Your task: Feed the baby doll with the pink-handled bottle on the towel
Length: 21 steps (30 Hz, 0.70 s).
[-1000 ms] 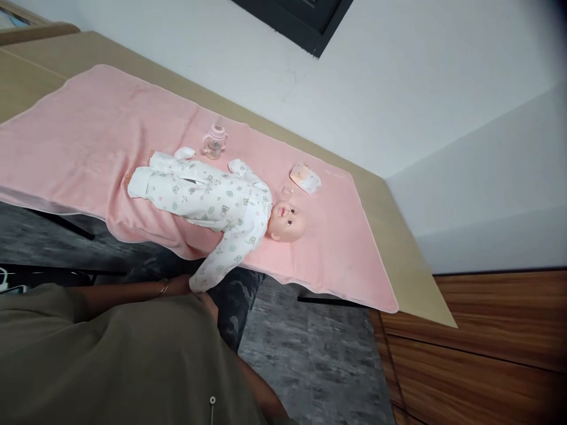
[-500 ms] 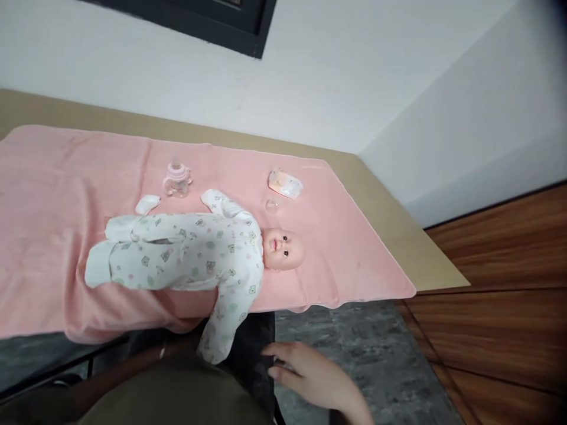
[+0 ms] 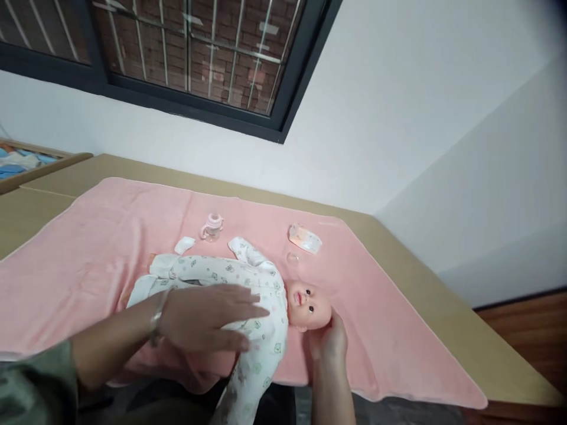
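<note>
Containers are few: a small pink baby bottle [image 3: 211,226] with handles is stood upright on the far part of the pink blanket [image 3: 376,330], and whether anything is in it cannot be told. A folded white pack with a pinkish print [image 3: 305,238] is laid to the right of the bottle, well apart from it, with a small clear object [image 3: 292,258] just on its near side. A small white cloth piece [image 3: 184,244] is seen near the bottle on its left. The blanket is spread over a tan worktop [image 3: 465,330] set against a white wall, under a barred window [image 3: 195,53]. A baby doll [image 3: 266,307] in a white printed sleepsuit is laid on its back near the near edge of the blanket, head to the right, one sleeve hanging over the edge. The left hand [image 3: 208,319], a bangle at its wrist, is laid flat on the doll's chest with fingers stretched out and held together, nothing being gripped. The right hand [image 3: 330,342] is raised from the near side, and the lower side of the doll's head is touched by it, the fingers loosely cupped against the head rather than closed round it.
</note>
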{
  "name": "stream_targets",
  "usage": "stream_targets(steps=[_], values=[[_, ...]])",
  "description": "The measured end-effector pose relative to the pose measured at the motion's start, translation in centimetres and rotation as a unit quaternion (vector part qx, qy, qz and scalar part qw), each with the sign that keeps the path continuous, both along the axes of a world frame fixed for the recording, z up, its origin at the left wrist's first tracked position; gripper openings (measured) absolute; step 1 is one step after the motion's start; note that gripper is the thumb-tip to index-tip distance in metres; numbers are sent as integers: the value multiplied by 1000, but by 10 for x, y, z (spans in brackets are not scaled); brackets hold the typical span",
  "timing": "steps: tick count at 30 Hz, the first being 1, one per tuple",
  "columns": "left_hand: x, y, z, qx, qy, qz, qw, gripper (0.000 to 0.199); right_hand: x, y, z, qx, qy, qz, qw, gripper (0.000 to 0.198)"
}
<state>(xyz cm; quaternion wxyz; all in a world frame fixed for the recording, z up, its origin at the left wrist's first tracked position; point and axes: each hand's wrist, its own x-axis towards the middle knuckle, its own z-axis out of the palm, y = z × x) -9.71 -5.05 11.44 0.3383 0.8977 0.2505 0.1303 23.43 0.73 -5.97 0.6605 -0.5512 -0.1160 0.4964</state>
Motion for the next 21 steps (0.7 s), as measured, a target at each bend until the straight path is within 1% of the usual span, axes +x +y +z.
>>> stream_targets(steps=[1, 2, 3, 4, 5, 6, 7, 8, 9, 11, 14, 16, 18, 21], values=[[13, 13, -8, 52, 48, 27, 997, 59, -4, 2, 4, -3, 28, -1, 1000, 48], [24, 26, -20, 101, 95, 48, 989, 63, -5, 3, 7, 2, 51, 20, 999, 48], [34, 39, -34, 146, 127, 78, 978, 63, -6, 3, 10, 12, 77, 57, 995, 48], [42, 52, -49, 194, 142, 129, 962, 61, -5, 4, 11, 21, 106, 102, 989, 48], [48, 64, -64, 227, 160, 161, 947, 63, -4, 4, 11, 27, 131, 144, 981, 49], [53, 75, -76, 244, 171, 174, 939, 67, -2, 5, 11, 32, 151, 180, 971, 50], [56, 84, -86, 254, 167, 170, 937, 69, -1, 6, 11, 35, 166, 202, 965, 51], [58, 92, -92, 250, 161, 152, 943, 68, -1, 6, 11, 35, 175, 209, 962, 51], [59, 98, -95, 241, 152, 135, 949, 66, -2, 7, 11, 35, 180, 210, 960, 51], [61, 106, -96, 212, 131, 115, 962, 58, -5, 7, 15, 36, 192, 204, 959, 52], [62, 111, -89, 168, 95, 131, 972, 52, -9, 6, 27, 23, 223, 167, 960, 56], [63, 113, -86, 140, 61, 149, 977, 51, -12, 6, 33, 48, 240, 168, 955, 63], [62, 115, -85, 113, 24, 169, 979, 50, -18, 10, 36, 80, 192, 185, 960, 65], [62, 117, -84, 91, -22, 185, 978, 44, -34, 27, 36, 117, 47, 191, 974, 57]])
